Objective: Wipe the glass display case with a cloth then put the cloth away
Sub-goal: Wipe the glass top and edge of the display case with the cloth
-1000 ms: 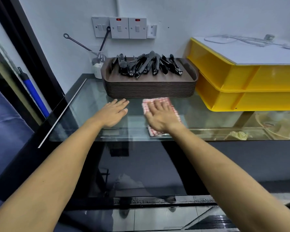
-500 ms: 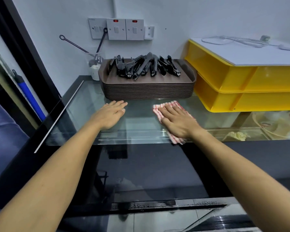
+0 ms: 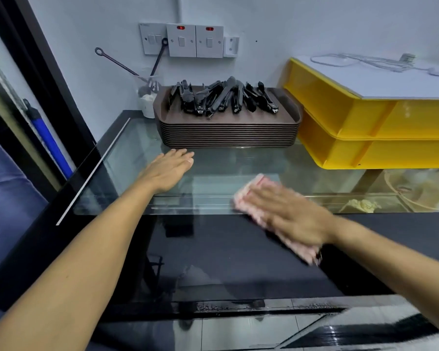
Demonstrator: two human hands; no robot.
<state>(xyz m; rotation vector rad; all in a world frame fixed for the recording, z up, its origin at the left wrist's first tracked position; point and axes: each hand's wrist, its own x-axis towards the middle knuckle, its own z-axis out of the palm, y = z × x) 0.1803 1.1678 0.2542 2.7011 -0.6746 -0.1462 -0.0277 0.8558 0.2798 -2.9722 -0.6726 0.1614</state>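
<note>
The glass display case [image 3: 221,171] has a flat glass top with a dark front below it. A red-and-white checked cloth [image 3: 249,196] lies on the glass at its front edge and hangs over onto the dark front. My right hand [image 3: 289,216] presses flat on the cloth, fingers straight, blurred by motion. My left hand [image 3: 167,171] rests flat on the glass to the left, fingertips close to the stack of trays.
A stack of brown trays [image 3: 228,133] carrying several black tongs [image 3: 223,98] stands at the back of the glass. Yellow shelving [image 3: 365,133] sits at the right. A white cup with utensils [image 3: 147,102] is at the back left. Wall switches [image 3: 188,40] are above.
My right hand has slid the cloth to the right and toward me, from near the trays to the glass's front edge. My left hand has stayed in place.
</note>
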